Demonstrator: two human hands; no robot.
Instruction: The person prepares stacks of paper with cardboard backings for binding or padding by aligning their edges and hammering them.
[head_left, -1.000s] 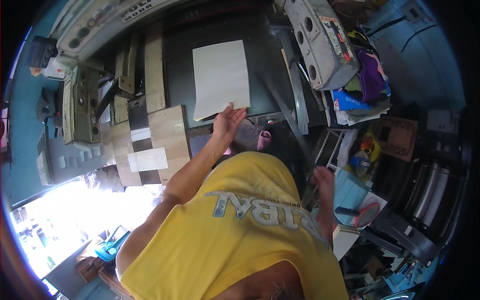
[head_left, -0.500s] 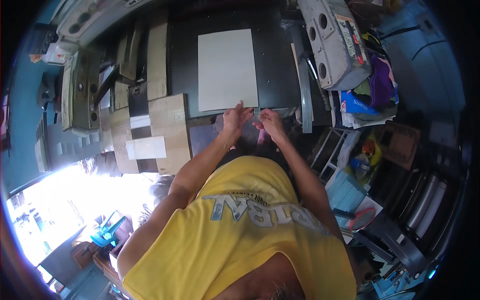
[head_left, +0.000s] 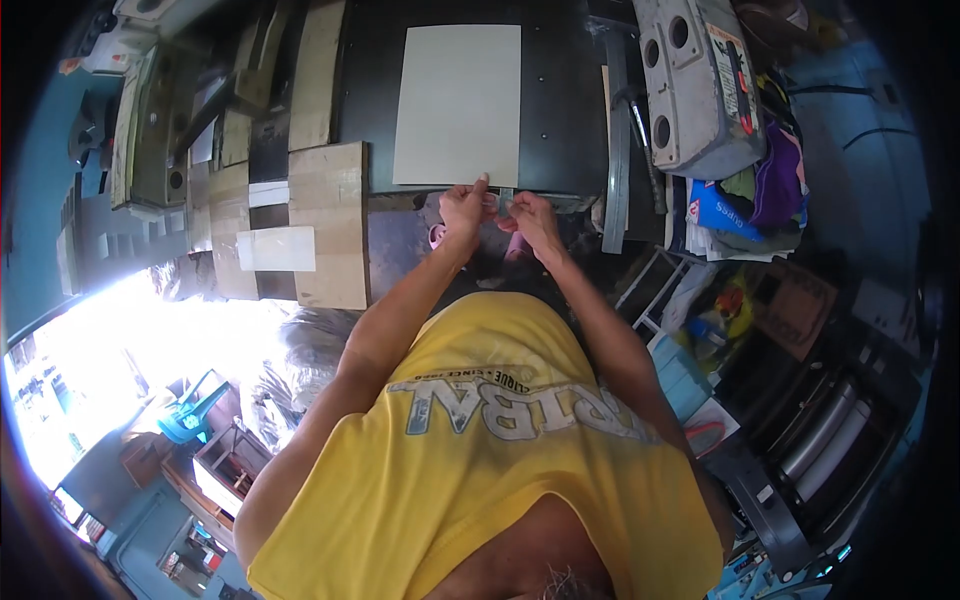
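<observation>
The step looks like squaring the sheet (head_left: 458,103): both hands meet at its near edge, the left hand (head_left: 464,207) pinching that edge, the right hand (head_left: 532,216) curled beside it on the dark tabletop (head_left: 560,110). Next calls for a level, 2-handed nudge. 1 s ago the right hand was down by the hip.

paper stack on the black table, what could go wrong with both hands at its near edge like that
The left hand and right hand meet at the near edge of the paper stack, over the lip of the black table. A nudge there could skew the squared sheets or tip them off the lip. The hands also seem to pinch something small between them, too small to identify; it might drop off the front.
</observation>
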